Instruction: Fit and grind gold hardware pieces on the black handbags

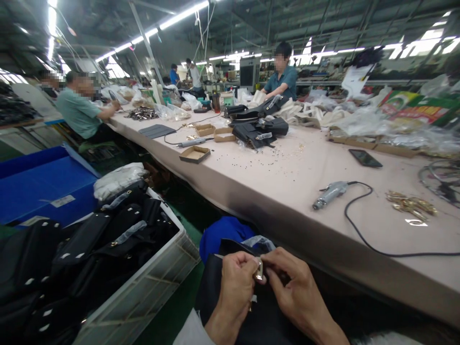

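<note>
A black bag (212,292) rests on my lap, below the table's front edge. My left hand (237,278) is closed, its thumb and finger pinching a small gold metal buckle (259,270) over the bag. From the other side my right hand (293,282) reaches in with bent fingers, the fingertips at the buckle's edge; what they pinch is partly hidden. Clear plastic wrap (261,242) sticks up behind the hands. Another small gold piece and a white tag (254,298) show on the bag beneath my hands.
A grey electric screwdriver (330,194) with a black cord lies on the table (258,182), near a pile of gold hardware (411,205) and a phone (365,158). To my left stands a crate (143,282) of black bags. Co-workers (282,74) sit around the table.
</note>
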{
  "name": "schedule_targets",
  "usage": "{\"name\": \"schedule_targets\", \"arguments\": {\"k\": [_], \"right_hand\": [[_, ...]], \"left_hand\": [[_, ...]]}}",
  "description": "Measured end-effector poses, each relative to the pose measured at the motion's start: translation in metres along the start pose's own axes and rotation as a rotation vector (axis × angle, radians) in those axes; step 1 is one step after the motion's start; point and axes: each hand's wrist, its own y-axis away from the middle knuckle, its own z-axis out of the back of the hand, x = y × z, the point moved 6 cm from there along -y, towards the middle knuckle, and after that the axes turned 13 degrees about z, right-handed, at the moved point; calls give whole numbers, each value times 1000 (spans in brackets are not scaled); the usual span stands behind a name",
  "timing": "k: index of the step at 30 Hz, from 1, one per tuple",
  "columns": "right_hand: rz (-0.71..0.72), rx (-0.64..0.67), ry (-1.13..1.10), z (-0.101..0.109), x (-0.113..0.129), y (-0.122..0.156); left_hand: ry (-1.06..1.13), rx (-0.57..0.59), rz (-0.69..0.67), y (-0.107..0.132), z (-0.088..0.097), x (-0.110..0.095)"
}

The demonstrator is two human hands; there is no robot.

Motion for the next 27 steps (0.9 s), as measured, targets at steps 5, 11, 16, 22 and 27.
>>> {"name": "schedule_targets", "arguments": {"k": [5, 11, 16, 22, 27], "right_hand": [[312, 24, 283, 0, 2, 3], [410, 86, 344, -3, -1, -4], [286, 109, 307, 3, -7, -15], [176, 152, 178, 12, -11, -29], [133, 155, 76, 12, -13, -28]], "left_hand": [[-4, -8, 60, 2, -5, -1], [-135, 63, 121, 0, -6, -7], [-613, -107, -323, 13, 4, -47], [-740, 69, -574, 27, -10, -72], [-737, 80, -514, 13, -14, -72]]}}
